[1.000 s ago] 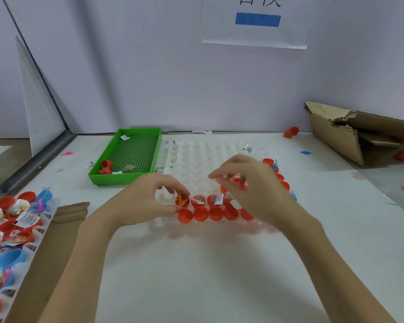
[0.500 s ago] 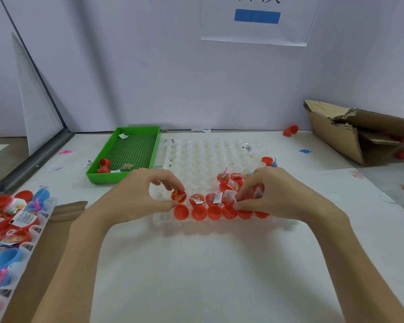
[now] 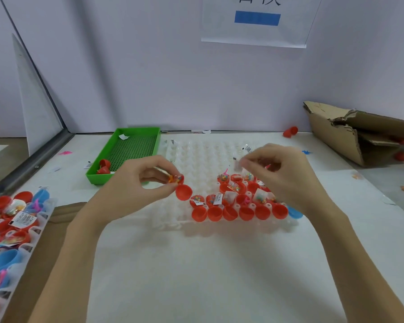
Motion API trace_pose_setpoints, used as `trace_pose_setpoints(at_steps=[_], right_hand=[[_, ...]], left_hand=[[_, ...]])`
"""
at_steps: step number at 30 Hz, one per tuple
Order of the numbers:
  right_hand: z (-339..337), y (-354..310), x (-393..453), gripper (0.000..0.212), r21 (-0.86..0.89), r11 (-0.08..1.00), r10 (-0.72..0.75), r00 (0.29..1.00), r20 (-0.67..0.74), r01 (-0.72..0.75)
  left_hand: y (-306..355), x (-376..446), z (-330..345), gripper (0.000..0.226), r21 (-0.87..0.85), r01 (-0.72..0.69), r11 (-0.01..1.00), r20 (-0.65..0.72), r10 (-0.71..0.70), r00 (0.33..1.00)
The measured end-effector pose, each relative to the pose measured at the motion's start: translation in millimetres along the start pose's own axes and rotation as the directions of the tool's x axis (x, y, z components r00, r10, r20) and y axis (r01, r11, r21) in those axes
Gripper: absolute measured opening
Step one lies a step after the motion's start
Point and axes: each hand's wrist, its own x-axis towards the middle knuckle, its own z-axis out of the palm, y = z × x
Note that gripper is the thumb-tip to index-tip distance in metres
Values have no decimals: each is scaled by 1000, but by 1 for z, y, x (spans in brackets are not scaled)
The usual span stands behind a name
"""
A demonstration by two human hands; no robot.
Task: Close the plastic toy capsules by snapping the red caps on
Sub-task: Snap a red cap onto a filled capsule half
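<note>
A clear plastic tray (image 3: 196, 155) lies mid-table. Its near right part holds several open red capsules (image 3: 233, 186) with small toys and packets inside, and their red caps (image 3: 238, 213) hang along the front row. My left hand (image 3: 135, 187) pinches one red capsule (image 3: 179, 180) just above the tray's left side, its hinged cap (image 3: 183, 192) dangling open below my thumb. Above the filled capsules, my right hand (image 3: 282, 173) is raised with curled fingers that pinch a small pale, blurred packet (image 3: 238, 163).
A green tray (image 3: 135, 145) with two red capsules (image 3: 103, 167) sits at the back left. Another tray of red and blue capsules (image 3: 9, 217) lies on cardboard at the left edge. A torn cardboard box (image 3: 359, 136) stands right, and a blue capsule (image 3: 294, 212) lies by the tray's right corner.
My left hand has lifted one capsule out of the tray, its cap now hanging open. My right hand has risen from the front row with a small pale piece.
</note>
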Motion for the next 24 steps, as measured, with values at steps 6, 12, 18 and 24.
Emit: trace_pose_setpoints(at_steps=[6, 12, 18, 24], right_hand=[[22, -21, -6, 7, 455, 890, -27, 996, 88, -16], [37, -19, -7, 7, 308, 951, -86, 977, 195, 22], [38, -14, -6, 13, 177, 983, -100, 965, 243, 57], [38, -14, -5, 17, 148, 987, -95, 959, 267, 56]], left_hand=[[9, 5, 31, 24, -106, -33, 994, 104, 44, 994], [9, 6, 35, 38, -197, -27, 980, 119, 51, 992], [9, 6, 33, 31, -224, -8, 975, 135, 39, 990], [9, 5, 32, 28, -220, -3, 975, 142, 36, 989]])
